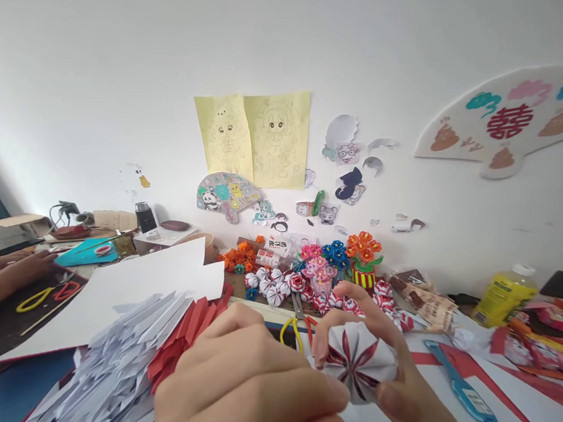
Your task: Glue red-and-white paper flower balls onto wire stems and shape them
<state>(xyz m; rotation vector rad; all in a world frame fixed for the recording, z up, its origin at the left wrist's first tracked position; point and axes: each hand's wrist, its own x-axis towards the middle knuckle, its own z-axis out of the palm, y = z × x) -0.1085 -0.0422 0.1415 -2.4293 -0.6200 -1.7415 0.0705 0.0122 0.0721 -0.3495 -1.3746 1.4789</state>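
A round folded-paper ball [364,350], white with dark red petal-like stripes, sits in the fingers of my right hand [415,391] at the lower middle. Its index finger and thumb curve around the ball's sides. My left hand [244,389] is closed, back towards me, with its fingertips at the ball's lower left edge. Whatever those fingers pinch is hidden behind the hand. Left of it lies a big heap of white paper strips [102,377]. Red paper strips [181,335] rest along the heap's right side.
Finished paper balls [274,289] and small flower pots [363,273] line the wall. Yellow-handled scissors [290,334] lie behind my hands. A blue cutter [463,386] and a yellow bottle [504,295] are on the right. Another person's hands [21,272] are at far left.
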